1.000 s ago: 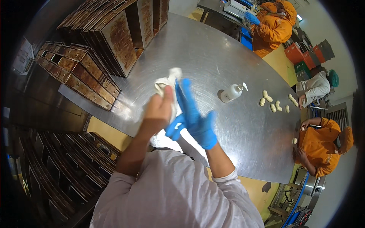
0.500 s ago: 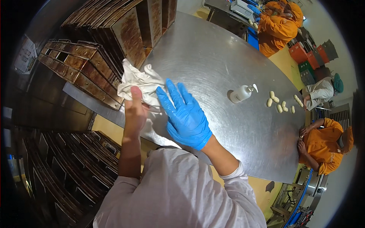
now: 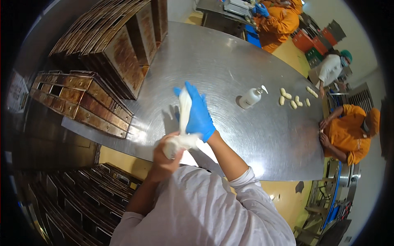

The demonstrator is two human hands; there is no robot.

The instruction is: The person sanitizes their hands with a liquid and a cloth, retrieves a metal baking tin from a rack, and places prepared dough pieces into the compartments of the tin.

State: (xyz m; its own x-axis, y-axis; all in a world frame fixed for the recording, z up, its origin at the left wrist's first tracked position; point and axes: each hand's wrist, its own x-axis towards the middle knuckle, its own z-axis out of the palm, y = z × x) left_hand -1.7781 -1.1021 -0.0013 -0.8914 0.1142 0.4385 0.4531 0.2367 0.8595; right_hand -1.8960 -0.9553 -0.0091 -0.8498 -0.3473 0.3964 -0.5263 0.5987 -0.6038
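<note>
My left hand [image 3: 166, 158], bare, is closed around a bunched white cloth [image 3: 176, 144] low in front of me, near the table's near edge. A narrow strip of the cloth runs up along my right hand [image 3: 195, 115], which wears a blue glove and has its fingers stretched out; parts of both are blurred. Beyond them on the steel table [image 3: 230, 57], a white pump bottle [image 3: 249, 98] stands to the right, and several pale dough pieces [image 3: 293, 102] lie further right.
Rusty metal moulds stand stacked [image 3: 123, 57] and in a lower block [image 3: 82, 102] at left, with more on a rack [image 3: 82, 201] below. A co-worker in orange [image 3: 275, 28] works at a far bench; one in white [image 3: 328, 69] and another in orange [image 3: 344, 135] are at the right.
My left hand has come down toward me, pulling the cloth from a spread bunch into a strip along the gloved hand. My right hand has turned more upright.
</note>
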